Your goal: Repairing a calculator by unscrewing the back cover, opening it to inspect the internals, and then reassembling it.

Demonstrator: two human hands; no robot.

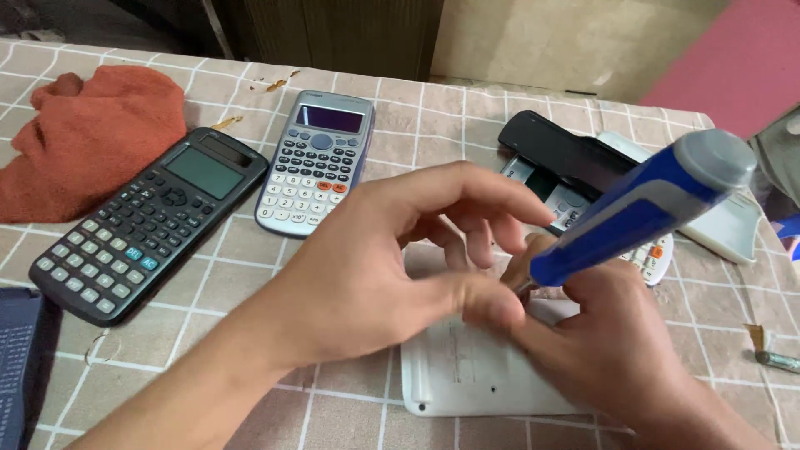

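A blue screwdriver (637,212) with a grey cap slants up to the right. My right hand (617,350) is closed around its lower end, and the tip is hidden by my fingers. My left hand (400,258) reaches across from the left, its thumb and fingertips pinching at the shaft where the tool meets a white device (467,371) lying back-up on the table. Both hands cover most of that white back.
A black calculator (150,221) and a silver calculator (317,162) lie at the left, with an orange cloth (92,137) behind them. A black cover (567,150) and white calculator parts (725,221) lie at the right. A small battery (777,360) rests near the right edge.
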